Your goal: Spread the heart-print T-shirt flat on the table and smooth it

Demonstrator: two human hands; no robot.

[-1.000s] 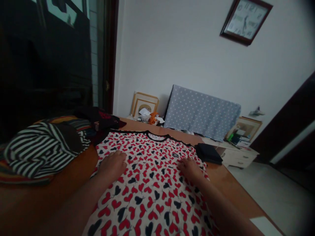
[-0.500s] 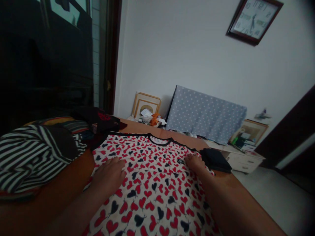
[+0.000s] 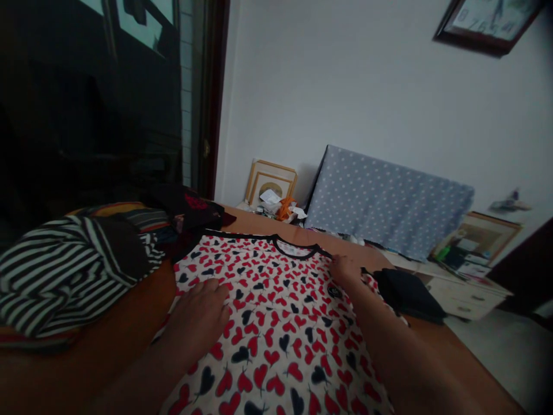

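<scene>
Both hands (image 3: pixel 272 291) flat on heart-print shirt (image 3: pixel 276 340)

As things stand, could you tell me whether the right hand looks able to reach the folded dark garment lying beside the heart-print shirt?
Probably yes. The right hand rests on the heart-print shirt near its far right shoulder, and the folded dark garment lies just to its right on the wooden surface, with nothing visible between them.

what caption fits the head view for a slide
Both hands, left hand and right hand, flat on a heart-print shirt spread over a wooden table.
</scene>
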